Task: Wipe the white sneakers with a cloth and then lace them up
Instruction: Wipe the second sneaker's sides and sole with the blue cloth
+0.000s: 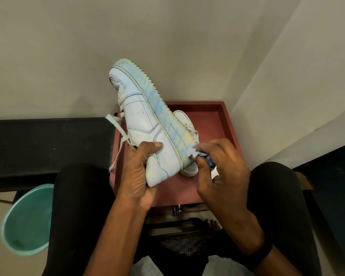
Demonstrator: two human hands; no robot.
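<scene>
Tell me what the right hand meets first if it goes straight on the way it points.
The sole edge of the held sneaker, near its heel: the right hand pinches the cloth and points at it; the cloth seems to touch it.

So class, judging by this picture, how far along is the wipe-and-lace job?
Done: nothing clearly finished. In hand: the left hand holds one sneaker on its side while the right hand pinches a blue cloth against its sole edge near the heel, which looks yellowed. Left: the second sneaker lies on the red tray, and the held shoe's lace hangs loose.
</scene>
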